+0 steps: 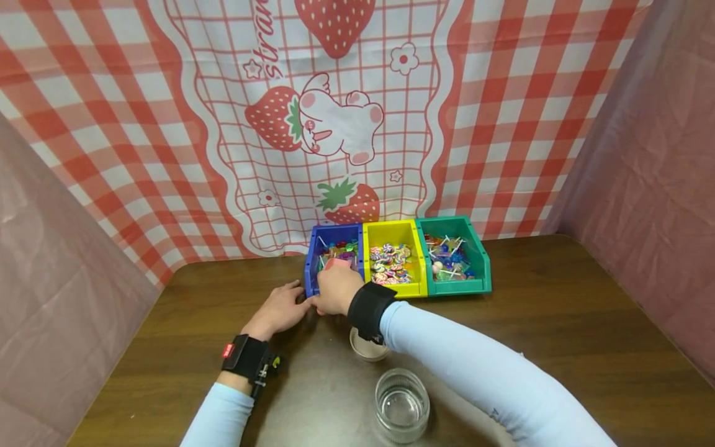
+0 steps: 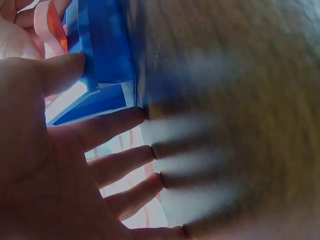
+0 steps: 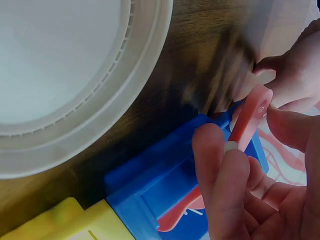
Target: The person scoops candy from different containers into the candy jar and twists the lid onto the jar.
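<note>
A pink scoop (image 3: 246, 120) with a hole near its handle end is pinched between the thumb and fingers of my right hand (image 1: 337, 288). Its wider end (image 3: 179, 214) reaches down into the blue bin (image 1: 308, 273), among small wrapped candies and white sticks. My left hand (image 1: 283, 308) is at the bin's front left corner. In the left wrist view its thumb (image 2: 65, 70) lies against the bin's edge, and the other fingers stretch out with their tips at the tabletop. Part of the blue bin's contents is hidden by my right hand.
Joined to the blue bin are a yellow bin (image 1: 414, 289) of swirl lollipops and a green bin (image 1: 481, 264) of mixed candies. A round white lid (image 1: 368, 349) lies below my right wrist. Nearer stands a clear glass jar (image 1: 401, 406). A checked cloth (image 1: 503, 124) hangs behind.
</note>
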{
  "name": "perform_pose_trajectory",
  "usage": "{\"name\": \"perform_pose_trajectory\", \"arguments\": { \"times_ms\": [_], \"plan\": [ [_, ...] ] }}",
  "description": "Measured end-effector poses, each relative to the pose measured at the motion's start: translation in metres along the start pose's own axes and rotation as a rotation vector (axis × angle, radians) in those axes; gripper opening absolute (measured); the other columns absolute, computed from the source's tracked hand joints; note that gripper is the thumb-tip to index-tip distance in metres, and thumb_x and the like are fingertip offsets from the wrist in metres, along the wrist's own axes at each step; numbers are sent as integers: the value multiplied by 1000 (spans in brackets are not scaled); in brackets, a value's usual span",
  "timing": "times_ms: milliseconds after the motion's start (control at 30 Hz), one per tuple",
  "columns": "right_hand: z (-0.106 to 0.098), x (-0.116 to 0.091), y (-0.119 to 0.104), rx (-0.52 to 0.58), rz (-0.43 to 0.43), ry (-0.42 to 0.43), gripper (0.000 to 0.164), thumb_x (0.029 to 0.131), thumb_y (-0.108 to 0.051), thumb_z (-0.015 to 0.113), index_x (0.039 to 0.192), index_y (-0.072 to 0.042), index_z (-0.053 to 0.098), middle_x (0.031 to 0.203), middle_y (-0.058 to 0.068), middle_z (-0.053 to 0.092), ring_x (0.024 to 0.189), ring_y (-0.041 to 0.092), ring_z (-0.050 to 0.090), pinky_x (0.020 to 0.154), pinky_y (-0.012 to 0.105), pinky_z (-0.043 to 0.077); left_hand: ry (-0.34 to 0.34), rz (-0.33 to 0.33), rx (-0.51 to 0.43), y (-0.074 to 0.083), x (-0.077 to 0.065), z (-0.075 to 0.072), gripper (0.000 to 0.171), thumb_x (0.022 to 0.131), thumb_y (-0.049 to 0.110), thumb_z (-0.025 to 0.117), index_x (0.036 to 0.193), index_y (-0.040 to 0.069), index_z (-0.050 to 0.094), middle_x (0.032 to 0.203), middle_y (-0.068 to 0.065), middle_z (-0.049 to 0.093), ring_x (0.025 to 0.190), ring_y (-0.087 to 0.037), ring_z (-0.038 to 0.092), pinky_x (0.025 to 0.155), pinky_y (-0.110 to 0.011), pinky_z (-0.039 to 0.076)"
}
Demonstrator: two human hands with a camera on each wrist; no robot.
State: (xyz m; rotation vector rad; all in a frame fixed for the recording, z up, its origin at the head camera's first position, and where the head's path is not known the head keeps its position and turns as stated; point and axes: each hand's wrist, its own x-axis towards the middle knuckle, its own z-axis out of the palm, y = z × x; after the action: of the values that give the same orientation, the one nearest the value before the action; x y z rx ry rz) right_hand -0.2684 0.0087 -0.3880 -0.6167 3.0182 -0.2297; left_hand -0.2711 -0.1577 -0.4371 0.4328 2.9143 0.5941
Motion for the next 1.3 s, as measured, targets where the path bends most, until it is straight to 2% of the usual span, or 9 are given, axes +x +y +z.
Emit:
{"name": "perform_pose_trajectory", "arguments": {
  "times_ms": [167, 333, 433, 567, 700, 767, 967, 1167, 1300],
  "plan": [
    [3, 4, 5, 67, 1, -30, 38, 89, -49, 72, 90, -11, 71, 73, -1, 63, 65, 16, 60, 59, 32, 49, -23, -22, -8, -2, 0, 0, 62, 102, 45, 50, 141, -3, 53, 151, -26, 39, 140, -47, 31, 112, -56, 27],
    [4, 1, 8, 75, 31, -49, 24, 87, -34, 74, 93, -12, 71, 80, 4, 64, 73, 21, 61, 60, 33, 50, -23, -34, -18, -2, 0, 1, 68, 101, 51, 49, 141, -4, 53, 152, -26, 38, 141, -47, 31, 112, -57, 27],
    [5, 2, 11, 80, 42, -60, 32, 85, -33, 76, 105, -10, 70, 88, 7, 64, 77, 24, 61, 62, 35, 51, -30, -42, -27, -2, 0, 1, 69, 101, 53, 49, 142, -3, 52, 152, -26, 38, 141, -47, 30, 112, -58, 27],
    [4, 4, 14, 93, 51, -60, 38, 84, -35, 77, 110, -9, 68, 92, 8, 65, 77, 24, 61, 64, 35, 51, -40, -41, -31, -2, 0, 0, 70, 101, 53, 48, 144, -2, 50, 153, -26, 37, 141, -47, 28, 112, -58, 27],
    [2, 4, 17, 48, 24, -13, 38, 84, -33, 77, 110, -7, 68, 95, 9, 69, 81, 25, 65, 70, 38, 54, -47, -31, -19, -3, -1, 0, 67, 103, 50, 46, 144, -3, 49, 153, -27, 35, 141, -48, 27, 112, -58, 27],
    [0, 5, 18, 2, 10, 37, 37, 82, -31, 77, 108, -7, 68, 97, 10, 70, 85, 27, 67, 74, 41, 56, -52, -29, -13, -4, -2, 1, 65, 103, 49, 45, 144, -2, 50, 154, -27, 34, 142, -47, 26, 112, -58, 26],
    [-10, 8, 23, -84, 2, 131, 47, 83, -24, 74, 125, -4, 66, 103, 13, 71, 90, 32, 69, 76, 45, 57, -69, -32, -6, -4, 0, 3, 65, 104, 51, 43, 145, 1, 50, 155, -25, 34, 143, -45, 25, 112, -59, 26],
    [-18, 10, 25, -113, -22, 183, 30, 95, -20, 66, 120, -5, 66, 101, 15, 69, 89, 31, 68, 75, 44, 57, -62, -25, -3, -1, 2, 2, 65, 103, 51, 44, 145, 3, 50, 154, -23, 35, 142, -44, 26, 111, -60, 26],
    [-20, 11, 22, -89, -29, 203, 27, 96, -18, 66, 118, -4, 62, 97, 15, 69, 87, 32, 68, 73, 44, 57, -57, -17, 1, 0, 2, 1, 64, 104, 51, 44, 145, 4, 51, 154, -23, 35, 141, -45, 27, 110, -61, 27]
  ]
}}
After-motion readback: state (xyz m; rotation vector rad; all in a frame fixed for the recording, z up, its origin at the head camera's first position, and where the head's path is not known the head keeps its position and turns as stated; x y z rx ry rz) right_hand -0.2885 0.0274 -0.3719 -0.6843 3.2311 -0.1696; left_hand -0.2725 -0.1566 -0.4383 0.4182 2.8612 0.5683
